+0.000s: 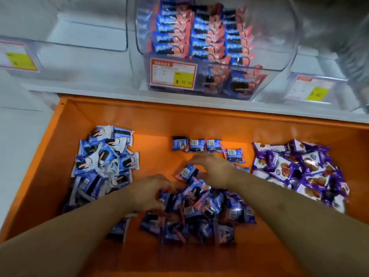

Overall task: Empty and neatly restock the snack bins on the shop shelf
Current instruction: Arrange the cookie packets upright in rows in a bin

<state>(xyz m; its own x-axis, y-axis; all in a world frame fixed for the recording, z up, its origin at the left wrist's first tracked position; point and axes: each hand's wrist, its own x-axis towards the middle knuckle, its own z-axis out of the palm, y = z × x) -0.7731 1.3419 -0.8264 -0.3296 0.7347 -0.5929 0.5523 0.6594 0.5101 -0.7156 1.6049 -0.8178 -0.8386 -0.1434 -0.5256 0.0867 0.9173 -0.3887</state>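
The middle pile of blue-and-pink snack packets lies in the orange tray, under both hands. The left hand has its fingers curled round packets at the pile's left edge. The right hand has its fingers spread and bent, the tips touching one packet atop the pile. Beyond the fingertips sits a row of four packets, then bare orange floor up to the tray's far wall. A blue-and-white pile lies left of the fingers, a purple pile right. Above, the clear bin holds stacked packets.

Three clear bins on the shelf, three price labels, one orange tray, three packet heaps, two hands
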